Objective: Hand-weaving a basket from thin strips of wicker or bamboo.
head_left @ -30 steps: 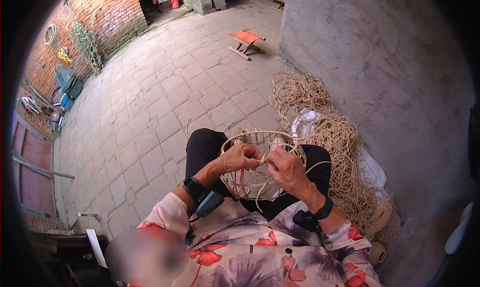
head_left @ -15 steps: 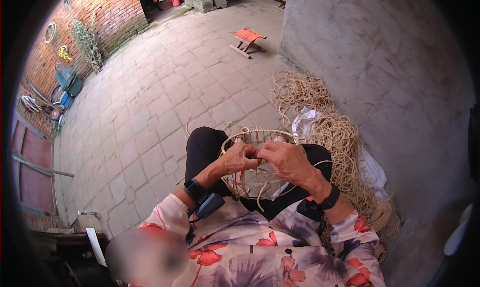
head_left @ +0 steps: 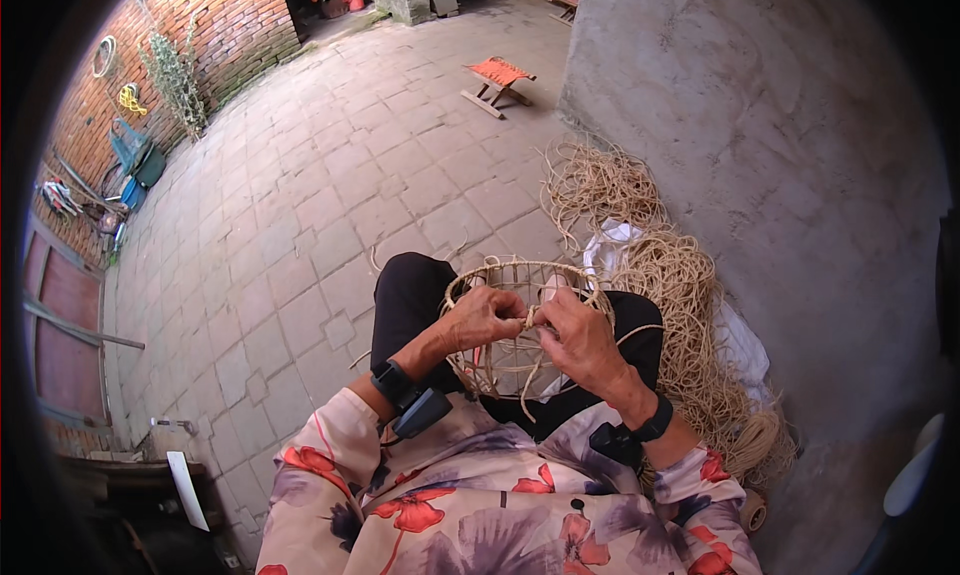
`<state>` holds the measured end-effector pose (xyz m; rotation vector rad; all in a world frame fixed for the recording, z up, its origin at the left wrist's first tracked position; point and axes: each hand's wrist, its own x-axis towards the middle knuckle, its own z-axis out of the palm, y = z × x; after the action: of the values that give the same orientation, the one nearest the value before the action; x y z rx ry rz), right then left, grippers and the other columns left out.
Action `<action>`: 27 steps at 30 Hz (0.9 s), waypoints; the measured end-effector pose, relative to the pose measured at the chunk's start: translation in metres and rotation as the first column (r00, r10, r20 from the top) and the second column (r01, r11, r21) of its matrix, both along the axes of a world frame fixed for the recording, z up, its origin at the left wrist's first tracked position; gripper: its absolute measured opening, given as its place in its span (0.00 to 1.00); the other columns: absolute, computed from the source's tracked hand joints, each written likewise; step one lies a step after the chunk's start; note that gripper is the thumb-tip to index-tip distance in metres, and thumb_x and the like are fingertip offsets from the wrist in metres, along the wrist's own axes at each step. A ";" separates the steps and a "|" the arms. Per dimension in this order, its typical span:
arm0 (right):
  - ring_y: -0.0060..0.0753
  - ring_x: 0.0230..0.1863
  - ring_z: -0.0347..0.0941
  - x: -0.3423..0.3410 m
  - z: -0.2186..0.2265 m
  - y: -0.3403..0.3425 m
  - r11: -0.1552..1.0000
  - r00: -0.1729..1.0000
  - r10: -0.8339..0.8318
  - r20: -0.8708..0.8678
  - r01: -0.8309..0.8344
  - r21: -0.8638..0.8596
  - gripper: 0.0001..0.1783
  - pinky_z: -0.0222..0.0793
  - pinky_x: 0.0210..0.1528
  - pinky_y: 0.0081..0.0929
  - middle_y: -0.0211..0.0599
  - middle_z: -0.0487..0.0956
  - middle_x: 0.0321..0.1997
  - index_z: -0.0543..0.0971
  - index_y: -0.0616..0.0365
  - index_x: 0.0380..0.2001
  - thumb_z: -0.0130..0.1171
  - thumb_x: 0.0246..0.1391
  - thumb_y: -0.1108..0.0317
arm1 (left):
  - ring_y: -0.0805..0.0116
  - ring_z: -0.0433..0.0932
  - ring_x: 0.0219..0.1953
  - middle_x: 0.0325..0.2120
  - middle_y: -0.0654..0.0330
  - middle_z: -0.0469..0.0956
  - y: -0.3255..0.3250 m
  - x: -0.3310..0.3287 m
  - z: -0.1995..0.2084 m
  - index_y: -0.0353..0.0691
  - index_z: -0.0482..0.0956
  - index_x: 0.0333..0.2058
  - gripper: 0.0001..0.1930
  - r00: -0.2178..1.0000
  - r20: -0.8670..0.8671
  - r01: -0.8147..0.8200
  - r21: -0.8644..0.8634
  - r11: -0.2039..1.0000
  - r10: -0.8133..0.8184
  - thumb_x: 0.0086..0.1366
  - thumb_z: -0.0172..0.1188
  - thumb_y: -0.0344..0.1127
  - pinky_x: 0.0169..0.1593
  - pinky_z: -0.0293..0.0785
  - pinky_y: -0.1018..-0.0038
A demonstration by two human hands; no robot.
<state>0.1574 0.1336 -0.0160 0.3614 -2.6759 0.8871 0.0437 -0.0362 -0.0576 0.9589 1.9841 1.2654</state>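
A round open-frame basket [head_left: 454, 283], its rim wound with tan cord, rests between my knees. My left hand [head_left: 487, 318] reaches over its left side, thumb and fingers pinched on a tan cord [head_left: 530, 318] at the middle of the frame. Close beside it, my right hand [head_left: 582, 343] pinches the same cord from the right. A short bit of cord shows between the fingertips; its exact loop or knot is too small to make out. A loose cord end [head_left: 640, 329] curves out to the right, over my dark trouser leg [head_left: 640, 310].
Beside my right leg, a large tangled heap of tan cord [head_left: 670, 285] lies on white sacking [head_left: 740, 350] along a grey wall [head_left: 760, 125]. A cord spool [head_left: 754, 511] sits near my right sleeve. Ahead on the paving [head_left: 330, 195] stands a folding stool [head_left: 498, 80] with an orange seat.
My right hand has drawn slightly down and to the right, and its knuckles have turned. The fingertips are a little farther apart, with the cord now showing between them.
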 end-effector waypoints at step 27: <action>0.54 0.34 0.74 0.003 -0.005 -0.013 0.990 0.993 -0.122 0.006 0.122 -0.070 0.15 0.70 0.34 0.42 0.49 0.75 0.33 0.72 0.61 0.41 0.54 0.46 0.79 | 0.75 0.71 0.24 0.19 0.59 0.75 0.002 0.014 0.009 0.31 0.76 0.28 0.12 0.990 -0.134 -0.048 0.021 0.999 0.050 0.53 0.58 0.37 0.30 0.69 0.74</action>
<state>0.1601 0.1206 -0.0212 0.1789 -2.6281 0.9413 0.0576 -0.0341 -0.0489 1.0343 2.1147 1.2769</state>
